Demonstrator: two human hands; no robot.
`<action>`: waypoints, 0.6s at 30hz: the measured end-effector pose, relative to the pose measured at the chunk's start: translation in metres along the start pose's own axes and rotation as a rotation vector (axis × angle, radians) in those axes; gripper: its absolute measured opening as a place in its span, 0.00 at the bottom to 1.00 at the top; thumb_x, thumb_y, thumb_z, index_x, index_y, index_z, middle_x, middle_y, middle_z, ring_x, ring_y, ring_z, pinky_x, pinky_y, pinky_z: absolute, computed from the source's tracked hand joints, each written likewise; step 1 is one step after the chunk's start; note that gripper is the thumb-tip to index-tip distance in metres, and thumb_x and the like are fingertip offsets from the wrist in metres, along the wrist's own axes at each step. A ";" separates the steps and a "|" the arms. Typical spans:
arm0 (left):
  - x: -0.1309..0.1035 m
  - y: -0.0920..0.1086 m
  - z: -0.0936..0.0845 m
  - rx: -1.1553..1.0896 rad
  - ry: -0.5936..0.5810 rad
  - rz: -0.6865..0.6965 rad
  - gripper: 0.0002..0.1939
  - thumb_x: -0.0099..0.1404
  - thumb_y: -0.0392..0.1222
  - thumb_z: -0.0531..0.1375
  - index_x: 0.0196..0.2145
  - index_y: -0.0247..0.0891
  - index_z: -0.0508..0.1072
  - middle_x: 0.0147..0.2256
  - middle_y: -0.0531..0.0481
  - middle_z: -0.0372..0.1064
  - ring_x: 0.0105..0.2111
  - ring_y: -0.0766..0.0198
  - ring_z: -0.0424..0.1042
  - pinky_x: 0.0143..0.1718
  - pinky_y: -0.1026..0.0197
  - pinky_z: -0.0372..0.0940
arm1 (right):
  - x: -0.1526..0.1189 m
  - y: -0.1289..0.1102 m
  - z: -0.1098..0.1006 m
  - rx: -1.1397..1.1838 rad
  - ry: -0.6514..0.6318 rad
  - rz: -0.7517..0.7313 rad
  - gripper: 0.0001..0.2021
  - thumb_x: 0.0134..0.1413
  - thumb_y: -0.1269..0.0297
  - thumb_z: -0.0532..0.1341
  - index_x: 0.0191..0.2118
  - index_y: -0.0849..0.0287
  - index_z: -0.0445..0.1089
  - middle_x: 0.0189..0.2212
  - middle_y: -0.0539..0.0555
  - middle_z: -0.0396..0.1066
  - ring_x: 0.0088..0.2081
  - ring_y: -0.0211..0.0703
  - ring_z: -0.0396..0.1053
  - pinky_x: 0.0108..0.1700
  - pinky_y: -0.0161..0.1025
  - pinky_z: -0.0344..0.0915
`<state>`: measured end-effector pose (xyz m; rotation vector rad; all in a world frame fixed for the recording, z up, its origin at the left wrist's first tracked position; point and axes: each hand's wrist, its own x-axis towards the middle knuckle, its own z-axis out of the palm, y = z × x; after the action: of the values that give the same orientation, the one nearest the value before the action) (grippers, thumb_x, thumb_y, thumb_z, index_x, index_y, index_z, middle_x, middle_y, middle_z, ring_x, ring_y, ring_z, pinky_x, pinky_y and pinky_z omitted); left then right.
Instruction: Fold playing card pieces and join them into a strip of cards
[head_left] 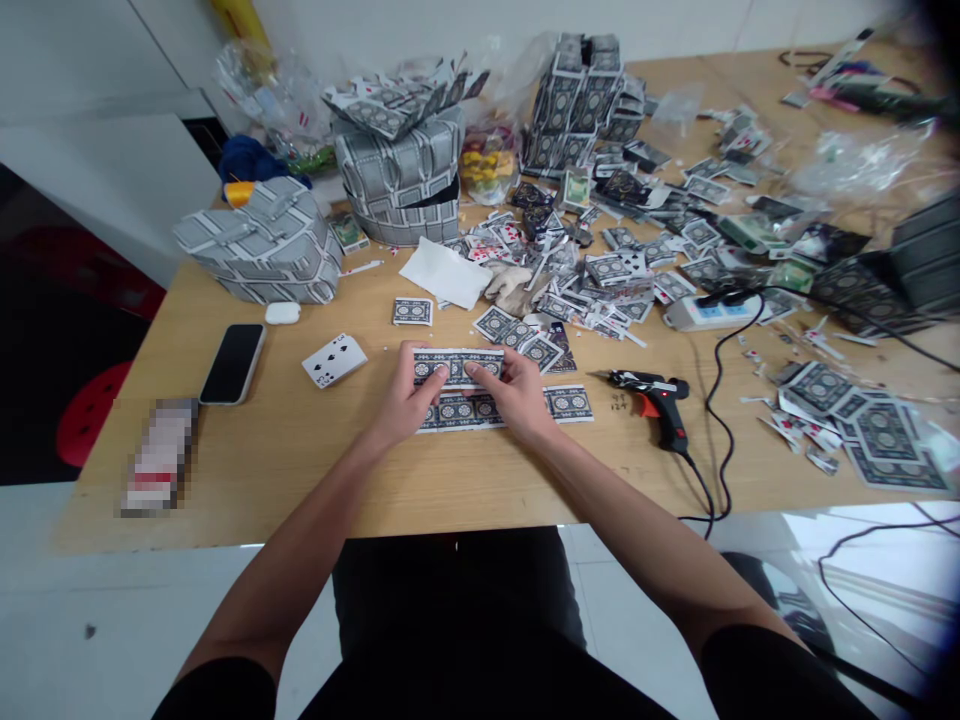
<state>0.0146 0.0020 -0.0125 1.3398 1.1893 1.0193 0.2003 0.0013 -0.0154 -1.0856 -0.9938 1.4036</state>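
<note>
A short strip of patterned playing cards (457,368) is held level between both hands. My left hand (415,395) grips its left end, thumb on top. At its right end my right hand (517,390) pinches it the same way. Just below, a longer card strip (571,403) lies flat on the table, partly covered by my hands. Loose cards (517,335) lie right behind my right hand, and a single folded card piece (412,311) sits behind my left hand. A black glue gun (652,395) rests to the right of the long strip.
On the wooden table (300,480) are a phone (233,364), a white-faced card stack (334,361), a white earphone case (283,313), woven card baskets (262,240), a power strip (712,310) with black cables, and heaps of cards and scraps (615,270) at the back right.
</note>
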 end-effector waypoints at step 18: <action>-0.005 -0.008 0.003 0.088 -0.010 0.061 0.21 0.75 0.59 0.61 0.53 0.44 0.62 0.30 0.55 0.68 0.25 0.65 0.69 0.28 0.62 0.65 | -0.003 -0.002 0.001 -0.010 -0.009 0.008 0.22 0.45 0.43 0.79 0.34 0.54 0.75 0.29 0.49 0.77 0.27 0.43 0.72 0.32 0.42 0.76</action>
<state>0.0162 -0.0034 -0.0210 1.4563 1.2043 1.0116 0.1996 -0.0011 -0.0131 -1.0926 -1.0051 1.4131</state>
